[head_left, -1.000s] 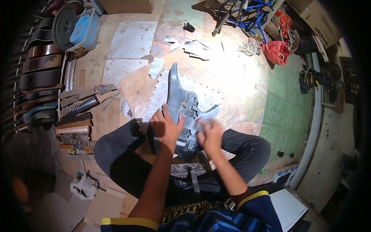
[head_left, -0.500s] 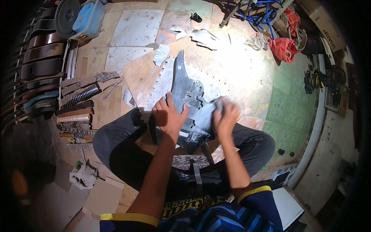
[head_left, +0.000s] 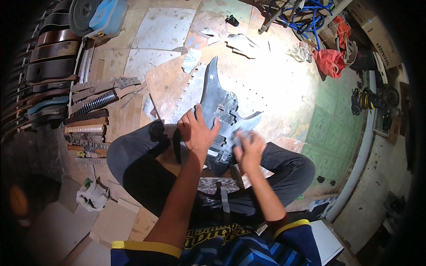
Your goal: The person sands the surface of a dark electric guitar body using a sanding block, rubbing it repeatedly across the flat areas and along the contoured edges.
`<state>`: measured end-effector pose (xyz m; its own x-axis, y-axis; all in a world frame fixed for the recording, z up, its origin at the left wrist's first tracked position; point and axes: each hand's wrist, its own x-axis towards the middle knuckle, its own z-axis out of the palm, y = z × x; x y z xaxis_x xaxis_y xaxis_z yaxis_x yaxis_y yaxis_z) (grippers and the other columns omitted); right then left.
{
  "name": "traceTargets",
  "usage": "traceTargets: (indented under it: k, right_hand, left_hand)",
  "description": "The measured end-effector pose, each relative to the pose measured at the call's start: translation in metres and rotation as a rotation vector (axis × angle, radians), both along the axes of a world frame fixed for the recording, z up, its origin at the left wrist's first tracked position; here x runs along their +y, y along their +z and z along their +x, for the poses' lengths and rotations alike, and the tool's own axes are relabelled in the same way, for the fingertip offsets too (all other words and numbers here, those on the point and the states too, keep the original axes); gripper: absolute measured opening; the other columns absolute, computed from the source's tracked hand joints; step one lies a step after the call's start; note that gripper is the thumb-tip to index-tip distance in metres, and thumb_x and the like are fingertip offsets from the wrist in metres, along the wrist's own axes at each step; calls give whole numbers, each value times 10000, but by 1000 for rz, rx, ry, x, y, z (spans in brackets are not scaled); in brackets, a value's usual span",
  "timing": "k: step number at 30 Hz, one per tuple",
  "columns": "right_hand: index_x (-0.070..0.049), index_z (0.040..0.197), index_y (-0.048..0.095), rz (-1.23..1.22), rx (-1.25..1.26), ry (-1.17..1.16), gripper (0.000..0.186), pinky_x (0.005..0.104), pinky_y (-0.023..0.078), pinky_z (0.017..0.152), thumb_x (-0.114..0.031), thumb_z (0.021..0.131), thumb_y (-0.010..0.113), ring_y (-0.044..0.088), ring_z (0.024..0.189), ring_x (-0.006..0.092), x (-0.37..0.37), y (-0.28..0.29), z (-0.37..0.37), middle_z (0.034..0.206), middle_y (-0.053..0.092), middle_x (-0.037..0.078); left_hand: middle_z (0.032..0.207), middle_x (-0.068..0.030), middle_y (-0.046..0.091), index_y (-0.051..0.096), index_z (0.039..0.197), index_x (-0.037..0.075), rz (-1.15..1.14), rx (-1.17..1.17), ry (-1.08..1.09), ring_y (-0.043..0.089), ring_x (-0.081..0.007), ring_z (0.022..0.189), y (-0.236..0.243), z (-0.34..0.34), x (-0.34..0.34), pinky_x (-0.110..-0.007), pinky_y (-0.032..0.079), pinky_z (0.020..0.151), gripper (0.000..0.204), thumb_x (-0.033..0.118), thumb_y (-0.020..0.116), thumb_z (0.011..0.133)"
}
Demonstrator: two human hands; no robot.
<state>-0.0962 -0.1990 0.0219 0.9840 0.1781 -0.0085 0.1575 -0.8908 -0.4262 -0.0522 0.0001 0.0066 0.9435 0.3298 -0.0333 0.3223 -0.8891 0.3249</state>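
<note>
A dark grey electric guitar body, with long horns and routed cavities, lies between my bent legs over a pale sheet with a notched edge. My left hand rests on the body's left part, fingers and thumb spread, fingertips near its edge. My right hand is blurred, its fingers bent round a small greyish pad at the body's right side, below the short horn. The pad's underside is hidden.
Guitar bodies stand racked at left, beside loose necks and a blue container. Paper scraps, coiled blue hose, a red bag and cardboard lie around. A pale pipe runs along the right.
My right hand with the pad went up and right toward the short horn half a second ago, and is now back lower and further left. My left hand stays on the body.
</note>
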Motion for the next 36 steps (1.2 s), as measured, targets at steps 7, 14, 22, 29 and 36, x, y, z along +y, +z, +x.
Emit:
traceTargets:
  k: [7,14,22,29,36]
  right_hand:
    - [-240,1342,647,-107,-45,-126,570,557,393,969,-165,786,746,518,1156,420,3,-19,-4,1218,570,233]
    - [-206,1284,676,20,-63,-224,487,559,410,938,-168,799,700,530,1083,424,-27,-8,67,1184,561,243]
    - [-197,1293,671,-18,-46,-98,512,569,412,945,-192,785,737,536,1141,432,-29,-10,53,1250,567,257]
    - [-184,1251,688,4,45,42,478,576,370,990,-232,781,762,524,1182,406,18,7,-23,1247,584,238]
    - [-211,1316,652,-107,-82,-212,493,546,381,940,-133,831,691,515,1146,402,-13,-26,28,1242,574,211]
  left_hand:
    - [1210,-191,562,559,1398,13,-3,-76,-1,523,-359,1163,-5,1,-4,-480,373,1031,808,523,729,795]
    - [1151,-175,568,584,1359,30,8,-99,-10,525,-345,1116,-10,-4,-2,-480,384,998,785,535,732,776]
    - [1136,-168,572,585,1364,33,31,-137,-21,531,-334,1086,-7,-2,-2,-471,385,984,788,544,720,780]
    - [1119,-167,574,588,1361,32,42,-114,-22,532,-336,1071,-6,-2,-1,-470,386,977,788,547,719,779]
    - [1194,-189,582,552,1396,12,1,-37,-28,533,-351,1160,-4,-1,-5,-484,371,1023,802,529,718,805]
